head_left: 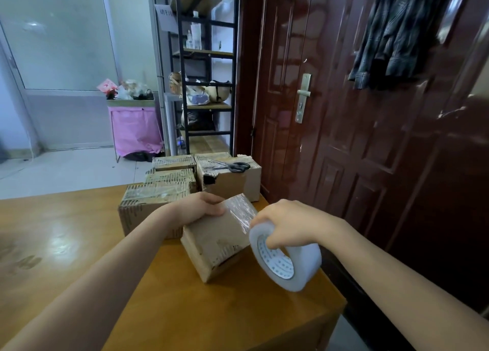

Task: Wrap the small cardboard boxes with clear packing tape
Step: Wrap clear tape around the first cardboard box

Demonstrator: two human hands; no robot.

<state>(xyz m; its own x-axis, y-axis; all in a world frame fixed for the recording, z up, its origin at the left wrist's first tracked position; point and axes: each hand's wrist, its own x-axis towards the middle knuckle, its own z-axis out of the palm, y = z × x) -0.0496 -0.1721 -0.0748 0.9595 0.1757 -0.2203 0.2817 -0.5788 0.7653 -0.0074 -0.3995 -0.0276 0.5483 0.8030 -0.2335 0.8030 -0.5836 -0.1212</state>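
On the near right part of the glossy orange-brown wooden table (79, 231), a small brown cardboard box (214, 240) sits tilted, one corner toward the viewer. The left hand (201, 207) rests on its far top edge, fingers curled over to steady it. The right hand (288, 225) has its grip closed around a wide roll of clear packing tape (287, 258), fingers hooked through the core, the roll touching the box's right side. A shiny band of tape already covers the far end of the top face, so the step in hand looks like drawing tape over and around this box. The next move probably calls for pulling the roll down the right face while the left hand holds the box still, keeping the strip flat. Behind, a cluster of taped cardboard boxes (164, 189) stands at the table's far edge, with black-handled scissors (232, 166) lying on the rearmost one, well apart from the hands. Where the tape leaves the roll is hidden by the right hand, and the box's underside cannot be seen.
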